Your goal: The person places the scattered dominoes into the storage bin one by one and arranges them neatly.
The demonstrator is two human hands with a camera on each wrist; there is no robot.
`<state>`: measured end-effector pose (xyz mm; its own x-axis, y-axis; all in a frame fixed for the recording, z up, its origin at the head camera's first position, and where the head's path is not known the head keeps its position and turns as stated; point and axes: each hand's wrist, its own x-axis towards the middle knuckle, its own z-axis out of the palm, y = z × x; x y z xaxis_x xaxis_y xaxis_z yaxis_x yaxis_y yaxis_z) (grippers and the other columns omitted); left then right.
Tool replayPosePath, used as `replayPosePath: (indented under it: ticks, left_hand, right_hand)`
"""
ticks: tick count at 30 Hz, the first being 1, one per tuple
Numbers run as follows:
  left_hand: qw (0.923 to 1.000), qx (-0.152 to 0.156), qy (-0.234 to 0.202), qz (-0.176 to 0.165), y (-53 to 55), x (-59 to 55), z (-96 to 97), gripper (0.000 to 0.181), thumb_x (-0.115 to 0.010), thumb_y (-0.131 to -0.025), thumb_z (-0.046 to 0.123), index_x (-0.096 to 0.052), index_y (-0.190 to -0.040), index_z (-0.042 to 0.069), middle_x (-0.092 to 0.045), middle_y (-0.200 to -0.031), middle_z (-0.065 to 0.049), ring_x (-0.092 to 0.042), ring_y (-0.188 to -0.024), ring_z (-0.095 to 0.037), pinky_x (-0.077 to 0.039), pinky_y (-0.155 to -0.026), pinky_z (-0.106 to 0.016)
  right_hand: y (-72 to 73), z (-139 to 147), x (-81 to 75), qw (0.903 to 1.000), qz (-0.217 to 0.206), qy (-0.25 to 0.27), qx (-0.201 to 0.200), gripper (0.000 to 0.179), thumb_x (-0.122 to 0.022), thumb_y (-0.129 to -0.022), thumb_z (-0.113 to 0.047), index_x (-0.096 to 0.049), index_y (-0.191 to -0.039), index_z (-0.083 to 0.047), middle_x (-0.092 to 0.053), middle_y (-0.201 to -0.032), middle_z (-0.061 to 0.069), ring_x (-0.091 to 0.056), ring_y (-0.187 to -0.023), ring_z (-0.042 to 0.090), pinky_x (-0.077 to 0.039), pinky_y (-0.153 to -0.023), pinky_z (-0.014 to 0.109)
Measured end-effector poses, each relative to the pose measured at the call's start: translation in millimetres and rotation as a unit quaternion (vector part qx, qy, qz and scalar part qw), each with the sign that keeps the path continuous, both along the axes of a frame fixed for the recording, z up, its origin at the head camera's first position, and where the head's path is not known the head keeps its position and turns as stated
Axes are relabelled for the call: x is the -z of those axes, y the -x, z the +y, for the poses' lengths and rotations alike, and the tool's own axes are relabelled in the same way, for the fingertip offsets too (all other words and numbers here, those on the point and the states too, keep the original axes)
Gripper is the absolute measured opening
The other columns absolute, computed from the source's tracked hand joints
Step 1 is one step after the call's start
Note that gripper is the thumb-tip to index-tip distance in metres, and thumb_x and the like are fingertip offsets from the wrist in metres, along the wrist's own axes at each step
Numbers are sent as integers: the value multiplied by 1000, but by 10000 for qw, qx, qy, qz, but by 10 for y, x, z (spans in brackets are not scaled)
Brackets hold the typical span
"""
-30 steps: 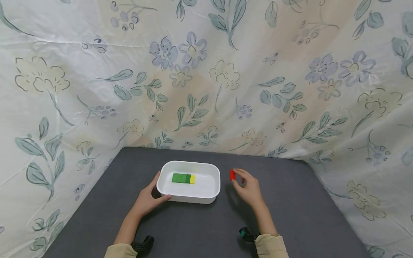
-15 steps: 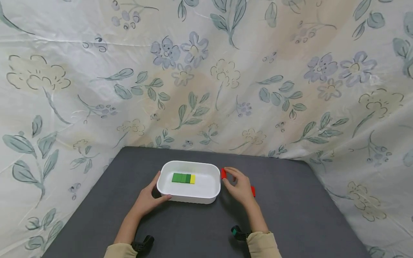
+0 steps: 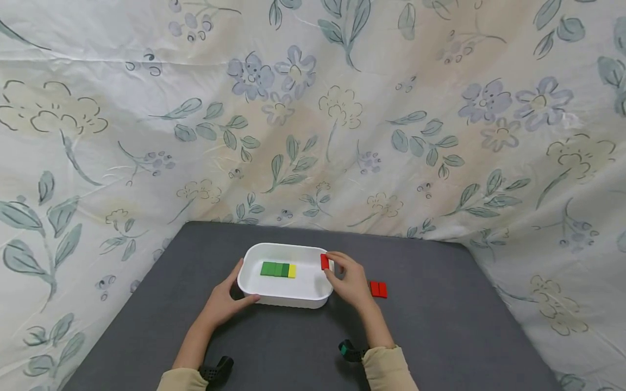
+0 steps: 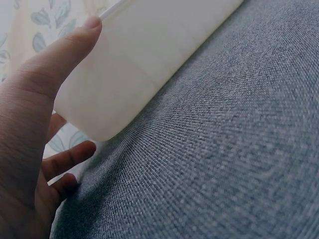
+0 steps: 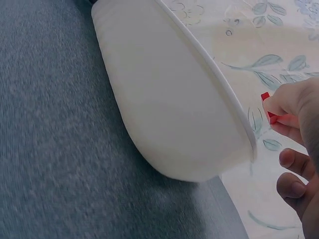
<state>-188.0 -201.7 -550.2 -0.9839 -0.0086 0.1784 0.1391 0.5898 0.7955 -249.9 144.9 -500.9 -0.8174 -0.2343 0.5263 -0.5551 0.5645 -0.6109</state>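
Note:
A white rectangular plastic container (image 3: 308, 279) stands on the table. My left hand (image 3: 226, 301) holds its left end, thumb at the near rim and fingers at the far-left side; in the left wrist view the thumb (image 4: 75, 47) lies at the rim. Inside, a row of green blocks (image 3: 274, 269) lies against a yellow block (image 3: 292, 271). My right hand (image 3: 349, 279) pinches a small red block (image 3: 325, 262) between thumb and fingers, over the container's right end. In the right wrist view the red block (image 5: 269, 112) shows above rim height, partly hidden by the fingers.
Two red blocks (image 3: 379, 289) lie side by side on the dark grey table (image 3: 293, 347), right of my right hand. A flowered cloth (image 3: 313, 136) hangs behind the table and along its sides. Each wrist wears a black band.
My right hand has moved left with its red block, from beside the container to over its right end. The two red blocks on the table have come into view. My left hand stays put.

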Motion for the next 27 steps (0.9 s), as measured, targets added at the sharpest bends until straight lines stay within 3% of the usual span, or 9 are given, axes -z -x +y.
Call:
replayPosePath:
  ticks: [7,16,27]
  left_hand:
    - [10000,4,-9,-17,5,-2,-7,121,-90,-82,54,-19,-171,15,-30,-173,-15,-30,-158,-43,-26,-122,-72]
    - [10000,7,-12,-21,-7,-23,-1,120,-90,-82,52,-20,-171,14,-30,-173,-15,-30,-158,-43,-27,-122,-72]
    - [9999,-17,-70,-89,-44,-67,32,120,-90,-82,52,-20,-171,14,-30,-173,-16,-29,-159,-43,-25,-122,-72]
  right_hand:
    - [23,-133,4,9999,-5,-73,-150,36,-78,-91,-8,-77,-127,-6,-74,-130,11,-55,-73,14,-44,-62,23]
    - [50,-209,47,9988,-150,-374,-272,37,-77,-93,-11,-76,-129,-7,-73,-132,8,-52,-75,13,-42,-63,23]
    - [61,-320,-99,9974,-178,-575,-400,34,-78,-93,-11,-77,-128,-7,-74,-131,8,-57,-77,17,-43,-63,23]
